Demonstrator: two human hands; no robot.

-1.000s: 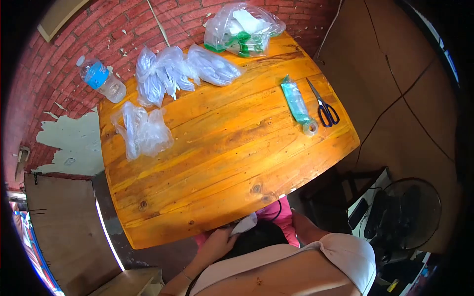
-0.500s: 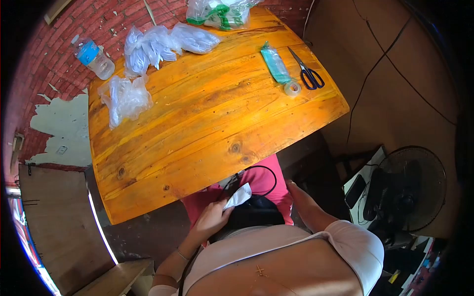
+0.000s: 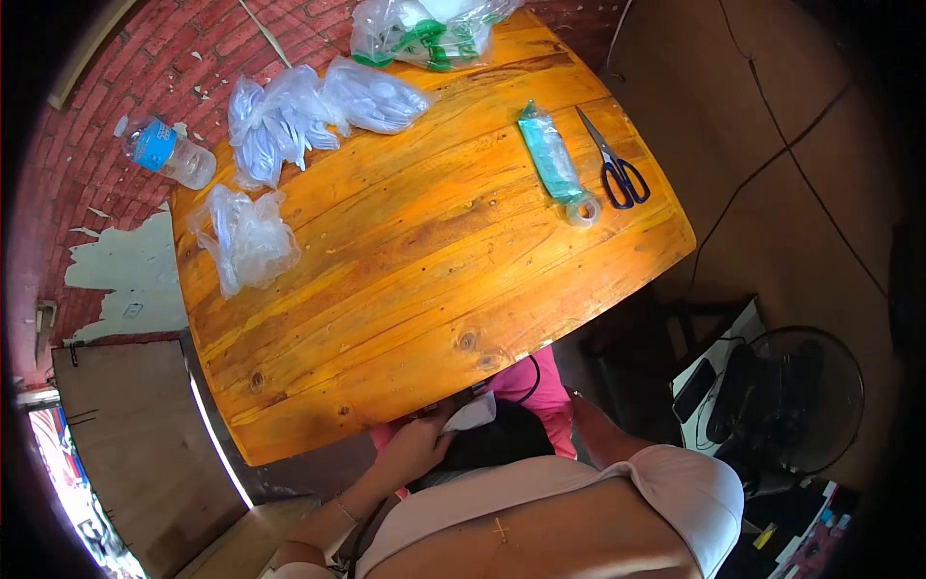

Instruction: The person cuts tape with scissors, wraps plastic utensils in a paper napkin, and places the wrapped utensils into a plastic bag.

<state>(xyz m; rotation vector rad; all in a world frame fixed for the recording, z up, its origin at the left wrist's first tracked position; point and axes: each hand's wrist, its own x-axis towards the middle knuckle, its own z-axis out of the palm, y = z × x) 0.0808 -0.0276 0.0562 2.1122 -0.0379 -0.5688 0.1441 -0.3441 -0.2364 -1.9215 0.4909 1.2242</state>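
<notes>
My left hand point(image 3: 424, 447) is low over my lap, close to the table's front edge, its fingers closed on a folded white piece of paper or tissue point(image 3: 473, 413). Beside it lies a black item point(image 3: 497, 439), perhaps a bag, with a dark cord point(image 3: 533, 381) looping near it. My right arm point(image 3: 608, 434) reaches down past the pink clothing on my legs point(image 3: 548, 384); the hand at its end is hidden.
On the wooden table point(image 3: 415, 261) lie scissors point(image 3: 617, 169), a tape roll point(image 3: 583, 208), a teal plastic packet point(image 3: 552, 159), bags of plastic cutlery point(image 3: 289, 121), a crumpled clear bag point(image 3: 246, 241) and a green-marked bag point(image 3: 434, 39). A water bottle point(image 3: 169, 152) and a fan point(image 3: 796, 400) flank it.
My view has shifted, so the table sits lower in the picture. My left hand still grips the white piece, now nearer the table's edge and more tilted.
</notes>
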